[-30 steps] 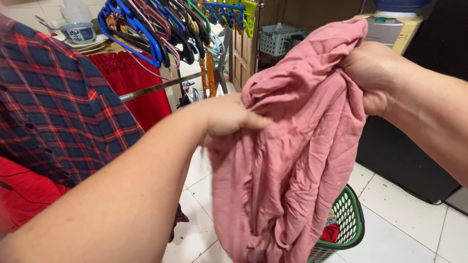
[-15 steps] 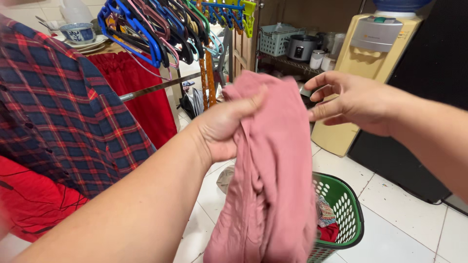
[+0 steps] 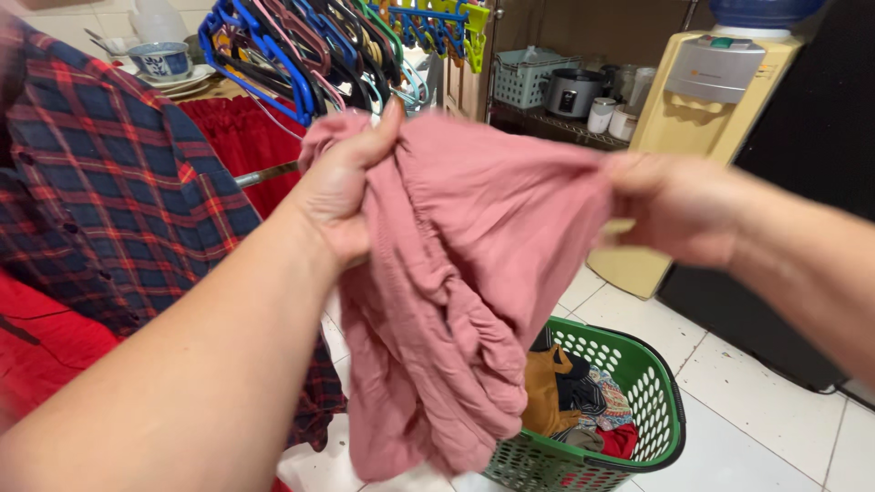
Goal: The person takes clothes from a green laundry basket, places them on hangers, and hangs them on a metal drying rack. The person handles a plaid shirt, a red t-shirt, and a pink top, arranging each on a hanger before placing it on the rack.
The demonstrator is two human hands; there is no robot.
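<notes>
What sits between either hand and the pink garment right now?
Nothing visible. The left hand grips the pink garment at its upper left edge, and the right hand holds its right edge, stretching it out above the green laundry basket.

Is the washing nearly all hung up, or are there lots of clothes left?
Partly done, it seems: a plaid shirt already hangs at the left. In hand: the left hand and right hand stretch a pink garment between them. Left: more clothes lie in the green laundry basket, and plastic hangers hang unused.
</notes>
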